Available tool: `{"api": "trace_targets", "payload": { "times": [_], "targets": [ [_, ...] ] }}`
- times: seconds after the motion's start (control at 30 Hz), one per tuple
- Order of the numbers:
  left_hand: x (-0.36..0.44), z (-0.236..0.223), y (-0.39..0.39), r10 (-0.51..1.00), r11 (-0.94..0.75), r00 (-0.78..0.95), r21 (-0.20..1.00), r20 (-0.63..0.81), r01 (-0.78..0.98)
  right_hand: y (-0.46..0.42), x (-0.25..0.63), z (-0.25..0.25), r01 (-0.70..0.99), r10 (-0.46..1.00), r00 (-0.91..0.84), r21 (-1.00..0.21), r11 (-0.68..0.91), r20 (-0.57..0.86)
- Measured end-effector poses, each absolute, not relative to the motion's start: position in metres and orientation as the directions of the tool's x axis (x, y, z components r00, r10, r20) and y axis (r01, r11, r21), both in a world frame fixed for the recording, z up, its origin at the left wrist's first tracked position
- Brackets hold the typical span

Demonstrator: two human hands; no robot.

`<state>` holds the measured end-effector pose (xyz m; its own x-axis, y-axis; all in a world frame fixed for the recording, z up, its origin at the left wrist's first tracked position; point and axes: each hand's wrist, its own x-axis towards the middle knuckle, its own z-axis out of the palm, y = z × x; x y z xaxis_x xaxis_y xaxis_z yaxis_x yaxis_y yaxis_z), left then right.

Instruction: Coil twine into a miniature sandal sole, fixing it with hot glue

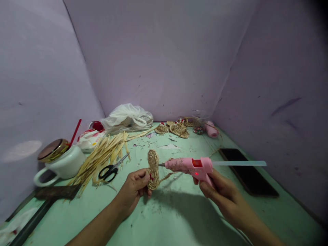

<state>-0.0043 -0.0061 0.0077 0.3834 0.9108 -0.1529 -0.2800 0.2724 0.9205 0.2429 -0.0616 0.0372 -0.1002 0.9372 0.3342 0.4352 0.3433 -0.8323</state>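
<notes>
My left hand pinches a small sole-shaped coil of braided straw, held upright above the table. A loose tail of braided cord trails from its lower right side. In my right hand is a pink hot glue gun with a red light lit on its side. Its metal nozzle points left and meets, or nearly meets, the right edge of the coil. A long translucent glue stick juts out of the gun's back. Part of the gun's handle is hidden by my fingers.
Left of my hands lie black-handled scissors, straw strips, a white mug and a hammer-like tool. A phone lies right. Finished-looking straw pieces, a pink spool and a plastic bag sit along the back.
</notes>
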Motion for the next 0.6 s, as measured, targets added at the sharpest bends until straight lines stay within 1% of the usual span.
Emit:
{"api": "trace_targets", "payload": {
  "times": [0.27,0.4,0.6],
  "targets": [
    [-0.0040,0.0103,-0.0071,0.907,0.279,0.389,0.922,-0.162,-0.267,-0.0598,0.2428,0.0359,0.412,0.936,-0.095,-0.843,0.347,0.339],
    [-0.0043,0.0098,-0.0077,0.909,0.278,0.383,0.922,-0.162,-0.270,-0.0610,0.2425,0.0367,0.406,0.948,-0.075,-0.859,0.313,0.310],
    [-0.0045,0.0087,-0.0065,0.913,0.282,0.373,0.916,-0.165,-0.285,-0.0609,0.2422,0.0391,0.374,0.955,-0.139,-0.879,0.295,0.262]
  ]
}}
